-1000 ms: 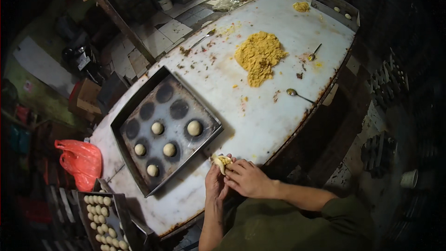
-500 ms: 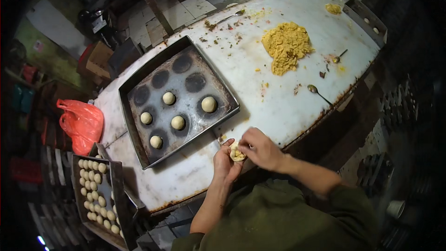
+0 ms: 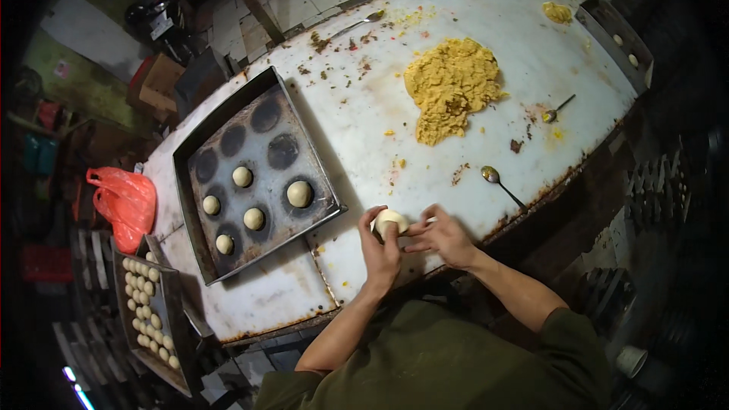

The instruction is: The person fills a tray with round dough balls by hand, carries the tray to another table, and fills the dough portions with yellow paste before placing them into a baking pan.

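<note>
My left hand (image 3: 381, 257) holds a pale, rounded piece of dough (image 3: 392, 219), its thumb pressed against it. My right hand (image 3: 446, 241) is just to the right, fingers apart, their tips at or beside the dough; touching is unclear. Left of my hands lies a square metal baking pan (image 3: 273, 182) with several pale dough balls (image 3: 299, 193) spaced on its dark-spotted bottom. Above my hands on the white worktop (image 3: 364, 129) sits a large heap of yellow crumbly filling (image 3: 448, 83). A spoon (image 3: 492, 176) lies up and right of my right hand.
At the left, a tray (image 3: 175, 311) holds many dough balls, below a red plastic bag (image 3: 125, 205). A second spoon (image 3: 554, 112), another utensil (image 3: 357, 23), a small yellow lump (image 3: 557, 12) and a narrow tray (image 3: 638, 61) lie farther off. The worktop has rusty edges.
The dough held by my hands, earlier open with yellow inside, now looks rounded and pale on top. My right hand's fingers have spread and shifted rightward off it. The view has shifted.
</note>
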Demonstrator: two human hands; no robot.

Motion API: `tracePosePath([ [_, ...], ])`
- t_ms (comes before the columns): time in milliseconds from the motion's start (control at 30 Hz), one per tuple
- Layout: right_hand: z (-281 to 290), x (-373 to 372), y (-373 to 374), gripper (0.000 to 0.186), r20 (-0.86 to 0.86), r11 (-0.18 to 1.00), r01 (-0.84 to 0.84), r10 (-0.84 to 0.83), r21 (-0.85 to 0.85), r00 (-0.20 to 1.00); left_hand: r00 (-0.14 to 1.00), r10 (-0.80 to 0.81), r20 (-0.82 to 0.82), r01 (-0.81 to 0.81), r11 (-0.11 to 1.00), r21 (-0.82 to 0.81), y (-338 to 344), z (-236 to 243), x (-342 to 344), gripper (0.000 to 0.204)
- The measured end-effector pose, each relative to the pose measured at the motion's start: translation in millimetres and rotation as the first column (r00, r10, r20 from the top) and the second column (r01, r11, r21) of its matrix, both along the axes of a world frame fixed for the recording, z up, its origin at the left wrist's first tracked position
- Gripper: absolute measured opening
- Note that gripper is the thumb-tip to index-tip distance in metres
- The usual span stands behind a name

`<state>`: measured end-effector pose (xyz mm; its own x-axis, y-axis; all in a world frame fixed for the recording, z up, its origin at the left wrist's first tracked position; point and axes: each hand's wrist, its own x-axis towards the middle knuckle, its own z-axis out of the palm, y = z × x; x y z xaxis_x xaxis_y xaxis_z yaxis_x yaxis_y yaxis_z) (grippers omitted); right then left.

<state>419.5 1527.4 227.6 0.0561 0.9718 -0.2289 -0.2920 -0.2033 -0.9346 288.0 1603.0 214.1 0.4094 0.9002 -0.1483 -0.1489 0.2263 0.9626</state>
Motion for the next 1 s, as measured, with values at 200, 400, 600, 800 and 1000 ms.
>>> tracePosePath([
  [200,-1.9,8.9,45.6,0.011,0.744,0.893,0.414,-0.397,0.177,0.537,0.474,-0.047,-0.879,0.79,0.463,0.401,12.9,1.5,-9.1,0.062],
  [400,-17.8,-54.7,4.8,0.008,0.889,0.914,-0.217,-0.242,0.344,0.388,0.896,-0.175,-0.407,0.29,0.926,0.24,46.5,72.1,-133.5,0.037],
  [600,-25.4,16.3,34.8,0.016,0.948,0.953,0.022,-0.302,0.302,0.098,0.739,0.339,-0.582,0.041,0.84,0.541,97.6,147.0,-293.3,0.018],
  [800,-37.8,-104.4,39.8,0.008,0.868,0.946,0.184,-0.319,0.267,0.381,0.509,0.721,-0.47,-0.305,0.662,0.685,243.4,152.5,-511.1,0.024],
  [1000,53.5,-149.4,-22.6,0.021,0.958,0.965,-0.001,0.259,-0.261,-0.121,0.328,0.129,-0.936,0.153,0.97,0.187,322.4,133.3,-610.0,0.043],
])
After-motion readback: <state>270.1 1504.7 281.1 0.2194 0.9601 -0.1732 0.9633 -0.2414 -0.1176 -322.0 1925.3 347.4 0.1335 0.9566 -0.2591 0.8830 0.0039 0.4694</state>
